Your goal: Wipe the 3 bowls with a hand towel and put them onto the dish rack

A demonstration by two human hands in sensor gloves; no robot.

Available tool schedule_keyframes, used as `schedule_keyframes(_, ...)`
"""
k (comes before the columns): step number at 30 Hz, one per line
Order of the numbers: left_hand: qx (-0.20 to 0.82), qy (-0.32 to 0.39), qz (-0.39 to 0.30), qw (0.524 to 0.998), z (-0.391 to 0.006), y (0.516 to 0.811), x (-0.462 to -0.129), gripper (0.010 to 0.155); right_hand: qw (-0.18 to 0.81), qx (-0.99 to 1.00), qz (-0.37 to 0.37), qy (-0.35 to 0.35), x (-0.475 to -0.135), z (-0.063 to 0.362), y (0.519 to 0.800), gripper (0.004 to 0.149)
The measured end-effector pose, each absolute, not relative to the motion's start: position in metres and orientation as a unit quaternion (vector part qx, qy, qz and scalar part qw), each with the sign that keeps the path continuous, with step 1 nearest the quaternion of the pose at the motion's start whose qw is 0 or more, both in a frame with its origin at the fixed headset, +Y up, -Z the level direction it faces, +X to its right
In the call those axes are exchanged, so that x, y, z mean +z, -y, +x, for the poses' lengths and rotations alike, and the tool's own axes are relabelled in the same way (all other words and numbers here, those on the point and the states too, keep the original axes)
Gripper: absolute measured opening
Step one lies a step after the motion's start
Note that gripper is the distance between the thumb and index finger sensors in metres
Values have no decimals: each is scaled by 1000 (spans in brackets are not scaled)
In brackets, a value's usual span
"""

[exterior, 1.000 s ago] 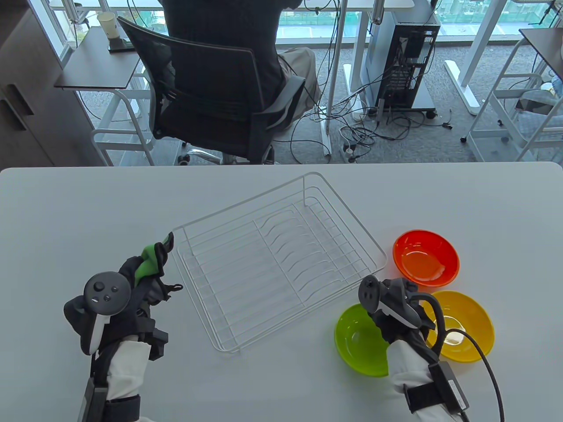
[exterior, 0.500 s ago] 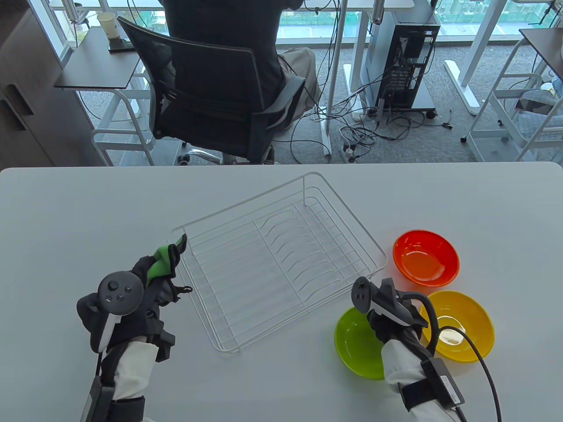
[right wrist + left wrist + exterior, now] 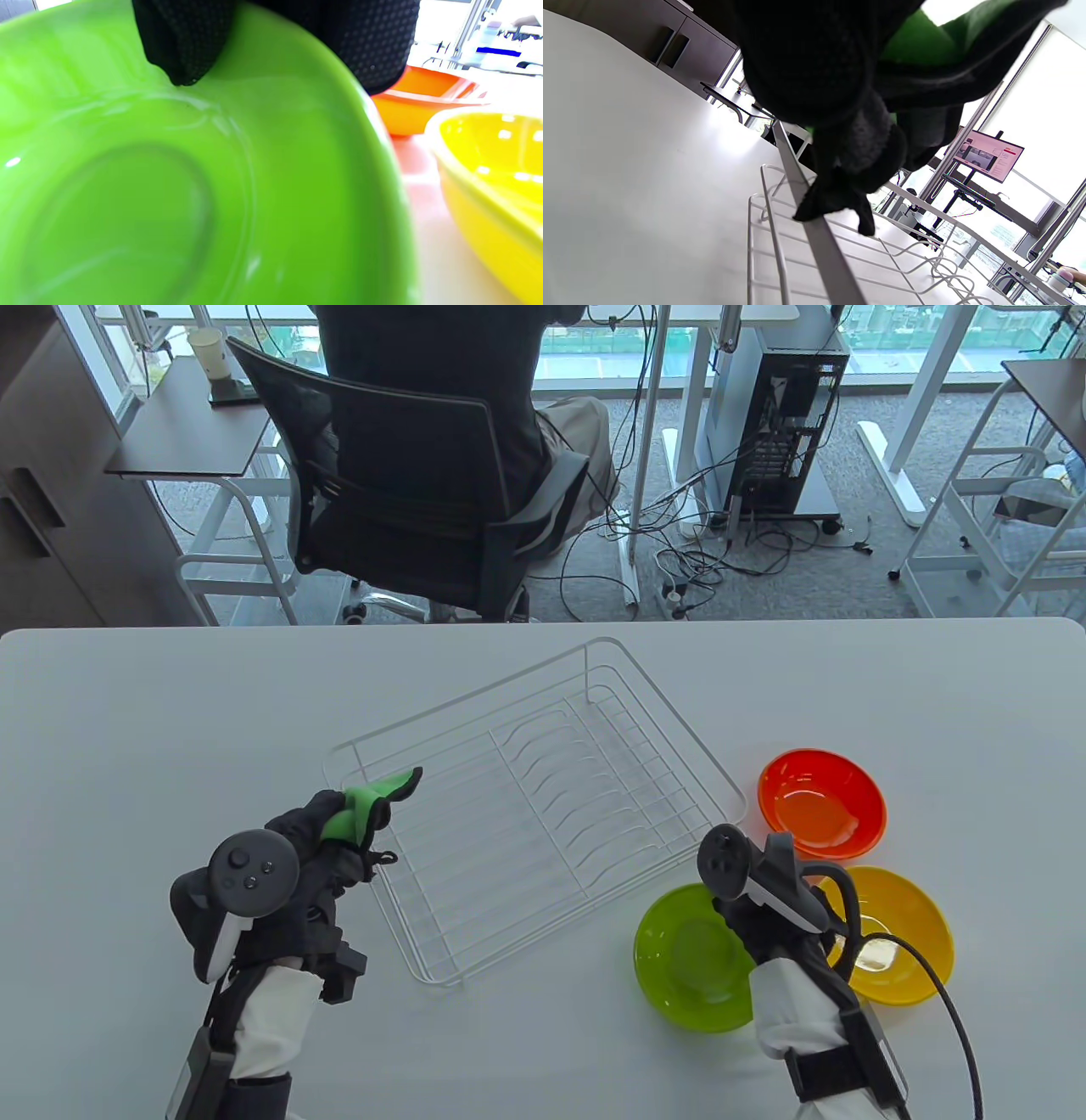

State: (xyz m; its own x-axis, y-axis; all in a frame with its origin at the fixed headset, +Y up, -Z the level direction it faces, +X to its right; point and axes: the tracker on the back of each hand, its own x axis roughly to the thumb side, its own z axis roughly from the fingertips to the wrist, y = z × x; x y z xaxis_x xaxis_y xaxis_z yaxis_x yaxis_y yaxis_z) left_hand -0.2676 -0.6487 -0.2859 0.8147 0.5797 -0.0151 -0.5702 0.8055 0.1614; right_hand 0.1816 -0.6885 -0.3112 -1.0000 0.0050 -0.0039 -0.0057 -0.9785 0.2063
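My left hand [image 3: 339,836] grips a green and black hand towel [image 3: 369,802] over the near-left corner of the white wire dish rack [image 3: 543,806]. In the left wrist view the towel [image 3: 925,42] hangs bunched just above the rack's rim [image 3: 823,241]. My right hand [image 3: 740,914] pinches the right rim of the green bowl [image 3: 687,959]. In the right wrist view one finger [image 3: 182,46] lies inside the green bowl [image 3: 148,199] and another [image 3: 373,46] lies over its edge. The yellow bowl [image 3: 912,912] and the orange bowl [image 3: 823,802] stand right of the rack.
The rack is tilted across the table's middle, with nothing in it. A cable runs from my right wrist [image 3: 950,1010] over the yellow bowl's near side. Beyond the table's far edge a person sits in an office chair [image 3: 407,492].
My left hand has carried the towel right, from beside the rack to above its near-left corner. My right hand has shifted the green bowl slightly to the left.
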Motion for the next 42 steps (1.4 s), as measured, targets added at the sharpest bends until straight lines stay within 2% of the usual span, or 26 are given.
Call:
schedule_keyframes(6,360,-9,91,928,-263,643,-290,49,70,995,11,-73,-307,186,656,40)
schedule_keyframes(11,389,15,132,911,-253,625,-290,49,137,990,20,-21,-304,181,626,41)
schedule_keyframes(15,421,33,155,893,-240,608,-291,50,184,982,19,33,-306,163,607,44)
schedule_keyframes(19,458,69,154,873,-227,600,-292,51,184,979,19,80,-309,138,596,45)
schedule_keyframes(21,470,91,152,865,-221,598,-291,56,189,978,20,89,-311,129,594,46)
schedule_keyframes(23,476,97,152,861,-215,598,-289,67,201,975,10,91,-313,121,596,46)
schedule_keyframes(26,463,106,159,865,-205,599,-287,70,210,972,-8,107,-312,109,602,46)
schedule_keyframes(28,450,113,157,872,-199,601,-286,69,214,970,-12,114,-310,104,606,47)
schedule_keyframes(32,421,128,147,886,-186,609,-285,55,236,965,-22,110,-302,95,612,48)
schedule_keyframes(35,387,142,130,902,-174,616,-284,50,260,960,-17,103,-296,87,614,49)
schedule_keyframes(42,244,169,150,943,-147,625,-276,53,292,952,7,94,-280,64,613,53)
